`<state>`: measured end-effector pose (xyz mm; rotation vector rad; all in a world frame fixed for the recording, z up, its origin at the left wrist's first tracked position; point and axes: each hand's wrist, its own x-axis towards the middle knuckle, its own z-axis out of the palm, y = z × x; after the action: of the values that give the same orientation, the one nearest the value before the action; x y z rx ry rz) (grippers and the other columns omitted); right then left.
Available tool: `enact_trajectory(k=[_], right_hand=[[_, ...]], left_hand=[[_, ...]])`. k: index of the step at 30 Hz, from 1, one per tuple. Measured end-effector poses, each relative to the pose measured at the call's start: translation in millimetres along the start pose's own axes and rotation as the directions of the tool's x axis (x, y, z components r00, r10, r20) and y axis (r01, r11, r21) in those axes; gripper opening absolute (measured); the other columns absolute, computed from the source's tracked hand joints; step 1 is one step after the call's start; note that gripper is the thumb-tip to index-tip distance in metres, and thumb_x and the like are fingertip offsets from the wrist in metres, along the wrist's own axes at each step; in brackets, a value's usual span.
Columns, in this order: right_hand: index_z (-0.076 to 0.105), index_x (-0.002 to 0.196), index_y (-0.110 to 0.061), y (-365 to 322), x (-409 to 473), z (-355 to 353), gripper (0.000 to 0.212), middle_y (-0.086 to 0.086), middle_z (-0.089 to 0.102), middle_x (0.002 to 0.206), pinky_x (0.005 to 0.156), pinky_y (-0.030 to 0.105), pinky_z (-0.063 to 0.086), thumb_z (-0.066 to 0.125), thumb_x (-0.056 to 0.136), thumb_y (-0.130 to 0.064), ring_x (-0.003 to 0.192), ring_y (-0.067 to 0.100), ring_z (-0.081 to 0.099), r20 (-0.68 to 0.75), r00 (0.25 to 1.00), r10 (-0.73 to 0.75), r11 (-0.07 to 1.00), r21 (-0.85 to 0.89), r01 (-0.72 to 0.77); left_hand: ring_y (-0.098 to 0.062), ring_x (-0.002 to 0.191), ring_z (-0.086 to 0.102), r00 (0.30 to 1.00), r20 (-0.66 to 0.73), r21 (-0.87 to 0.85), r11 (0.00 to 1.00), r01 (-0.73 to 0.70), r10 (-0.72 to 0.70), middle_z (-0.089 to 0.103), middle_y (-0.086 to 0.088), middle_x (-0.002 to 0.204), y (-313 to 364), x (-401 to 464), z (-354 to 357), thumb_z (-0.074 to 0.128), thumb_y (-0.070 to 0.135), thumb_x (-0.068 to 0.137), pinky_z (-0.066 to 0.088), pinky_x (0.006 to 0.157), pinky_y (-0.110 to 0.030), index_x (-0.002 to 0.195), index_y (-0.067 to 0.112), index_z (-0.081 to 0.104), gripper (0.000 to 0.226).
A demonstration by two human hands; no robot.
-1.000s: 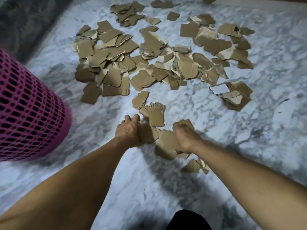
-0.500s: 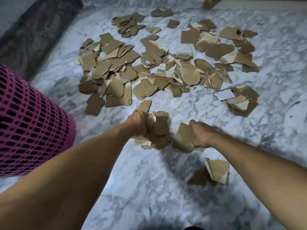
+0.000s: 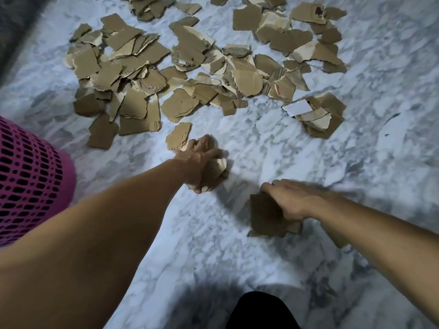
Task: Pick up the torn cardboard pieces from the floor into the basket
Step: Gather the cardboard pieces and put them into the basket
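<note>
Torn brown cardboard pieces (image 3: 190, 67) lie scattered over the marble floor ahead of me. My left hand (image 3: 199, 162) grips a bunch of cardboard pieces (image 3: 217, 168) just above the floor. A single loose piece (image 3: 178, 137) lies right beside it. My right hand (image 3: 292, 200), blurred by motion, holds a darker stack of cardboard pieces (image 3: 266, 214) low over the floor. The pink perforated basket (image 3: 28, 181) stands at the left edge, apart from both hands.
A small heap with a white paper piece (image 3: 297, 107) lies to the right of the main scatter. A dark wall base (image 3: 14, 22) runs along the upper left. A dark shape (image 3: 259, 312), part of my body, shows at the bottom.
Both hands have lifted their cardboard off the floor. My right hand moved back toward me and to the right with its stack. The view dropped closer to the floor.
</note>
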<state>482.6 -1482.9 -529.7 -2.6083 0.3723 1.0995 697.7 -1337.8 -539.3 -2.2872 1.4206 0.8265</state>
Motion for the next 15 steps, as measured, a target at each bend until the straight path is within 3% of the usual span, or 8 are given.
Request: enact_trajectory(k=[2,4,9,15], right_hand=[[0.049,0.12,-0.023,0,-3,12,0.049,0.005,0.042,0.121,0.089,0.034,0.041,0.064,0.075,-0.008,0.117,0.027,0.045,-0.068,0.997,-0.025,0.998,-0.053,0.021],[0.05,0.108,-0.022,0,-7,11,0.04,0.005,0.042,0.119,0.082,0.031,0.038,0.064,0.073,-0.006,0.113,0.026,0.045,-0.067,0.998,-0.021,0.999,-0.04,0.018],[0.048,0.1,-0.024,4,-7,5,0.036,0.006,0.057,0.104,0.058,0.029,0.037,0.067,0.073,-0.008,0.089,0.025,0.056,-0.038,0.997,0.06,0.994,0.091,-0.056],[0.058,0.099,-0.018,16,-4,-14,0.049,0.004,0.065,0.096,0.07,0.034,0.052,0.088,0.061,-0.026,0.085,0.024,0.062,-0.162,0.968,0.193,0.872,0.481,-0.094]], left_hand=[[-0.031,0.123,0.03,0.998,-0.067,0.013,1.0,0.023,-0.022,0.022,-0.003,0.143,1,2,5,0.089,0.03,0.047,0.053,0.078,-0.046,0.132,0.042,0.031,0.104],[-0.028,0.117,0.034,0.995,-0.091,0.027,0.999,0.046,-0.043,0.03,-0.001,0.131,1,2,6,0.09,0.032,0.047,0.05,0.07,-0.04,0.127,0.037,0.038,0.096],[-0.024,0.107,0.047,0.99,-0.117,-0.062,0.995,0.073,-0.08,0.051,0.004,0.106,1,-3,4,0.088,0.028,0.056,0.046,0.07,-0.035,0.11,0.029,0.052,0.065],[-0.022,0.084,0.063,0.97,-0.166,-0.307,0.944,0.12,-0.178,0.059,0.003,0.08,-9,-10,-2,0.086,0.019,0.056,0.044,0.063,-0.027,0.088,0.029,0.055,0.045]])
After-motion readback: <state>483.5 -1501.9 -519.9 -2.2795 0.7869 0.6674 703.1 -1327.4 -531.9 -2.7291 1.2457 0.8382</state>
